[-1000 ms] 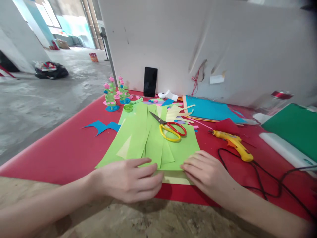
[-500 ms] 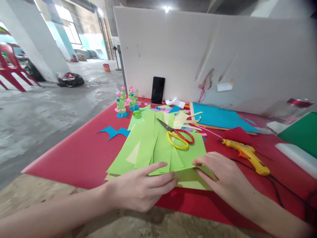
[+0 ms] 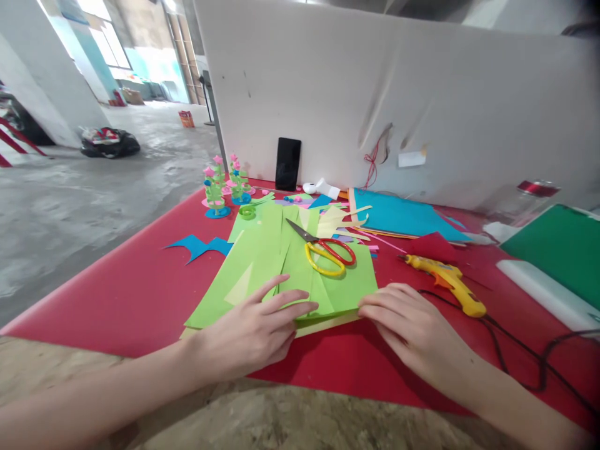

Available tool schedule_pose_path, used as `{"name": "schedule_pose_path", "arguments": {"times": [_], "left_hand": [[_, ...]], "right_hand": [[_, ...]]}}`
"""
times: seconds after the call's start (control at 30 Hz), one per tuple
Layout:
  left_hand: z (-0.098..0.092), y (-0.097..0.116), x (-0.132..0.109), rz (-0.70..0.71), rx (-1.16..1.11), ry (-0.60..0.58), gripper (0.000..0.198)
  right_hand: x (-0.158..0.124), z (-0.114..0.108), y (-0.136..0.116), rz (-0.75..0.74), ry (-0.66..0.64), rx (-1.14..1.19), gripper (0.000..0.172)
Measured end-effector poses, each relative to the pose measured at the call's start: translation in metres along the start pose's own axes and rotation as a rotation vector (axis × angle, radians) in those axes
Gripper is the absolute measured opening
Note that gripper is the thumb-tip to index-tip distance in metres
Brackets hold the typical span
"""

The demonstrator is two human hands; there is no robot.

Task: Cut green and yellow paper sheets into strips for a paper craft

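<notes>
Green sheets [image 3: 349, 290] are spread at the lower centre of the frame, their front right corner pinched in the right grip [image 3: 403, 319]; the left grip [image 3: 262, 331] is held with fingers apart over loose strips [image 3: 269, 250]. Were the stack tilted or tugged, the 1 pair of scissors [image 3: 335, 269] on top could be slid off, scattering the strips.

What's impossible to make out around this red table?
All from the head view:
Green paper: part of its near edge is hidden by the left hand.
Right hand: its own fingers hide whether it grips the paper.
Black cord: far end cut off by the right edge.
Clear jar: too blurred to tell its contents.
</notes>
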State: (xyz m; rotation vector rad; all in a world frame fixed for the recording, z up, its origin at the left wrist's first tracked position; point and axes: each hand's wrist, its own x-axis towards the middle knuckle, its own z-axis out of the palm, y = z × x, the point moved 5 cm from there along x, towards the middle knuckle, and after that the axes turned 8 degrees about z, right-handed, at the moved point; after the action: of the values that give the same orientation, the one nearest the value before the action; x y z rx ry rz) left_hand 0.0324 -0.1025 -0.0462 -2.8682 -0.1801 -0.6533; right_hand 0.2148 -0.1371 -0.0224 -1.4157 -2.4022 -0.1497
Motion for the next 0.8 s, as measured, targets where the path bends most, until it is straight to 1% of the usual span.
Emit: {"name": "schedule_pose_path", "arguments": {"times": [0.1, 0.27, 0.43, 0.5, 0.57, 0.63, 0.67, 0.7, 0.73, 0.8], "left_hand": [[0.0, -0.003, 0.001, -0.027, -0.067, 0.018, 0.015], [0.002, -0.005, -0.001, -0.025, -0.085, 0.032, 0.014], [0.004, -0.001, -0.003, 0.015, -0.075, 0.069, 0.012], [0.005, -0.001, -0.002, 0.023, -0.106, 0.075, 0.013], [0.006, 0.001, -0.001, 0.052, -0.172, 0.076, 0.012], [0.004, 0.003, 0.0, 0.097, -0.247, 0.079, 0.009], [0.002, 0.004, 0.001, 0.119, -0.277, 0.08, 0.009], [0.001, 0.005, 0.001, 0.136, -0.296, 0.08, 0.011], [0.0, 0.006, 0.001, 0.149, -0.309, 0.074, 0.014], [0.001, 0.007, -0.002, 0.163, -0.32, 0.056, 0.017]], "right_hand": [[0.001, 0.0, 0.001, 0.042, 0.019, 0.001, 0.022], [0.003, -0.002, -0.004, 0.017, 0.006, 0.017, 0.011], [0.004, -0.009, -0.008, 0.028, -0.017, 0.06, 0.01], [0.009, -0.017, -0.001, 0.06, 0.004, 0.065, 0.012], [0.018, -0.028, 0.019, 0.153, 0.061, 0.037, 0.014], [0.033, -0.038, 0.052, 0.311, 0.087, -0.044, 0.016], [0.042, -0.04, 0.073, 0.394, 0.058, -0.134, 0.017], [0.052, -0.04, 0.095, 0.47, -0.005, -0.261, 0.018], [0.062, -0.038, 0.115, 0.495, -0.045, -0.313, 0.018], [0.082, -0.029, 0.152, 0.497, -0.122, -0.375, 0.018]]}}
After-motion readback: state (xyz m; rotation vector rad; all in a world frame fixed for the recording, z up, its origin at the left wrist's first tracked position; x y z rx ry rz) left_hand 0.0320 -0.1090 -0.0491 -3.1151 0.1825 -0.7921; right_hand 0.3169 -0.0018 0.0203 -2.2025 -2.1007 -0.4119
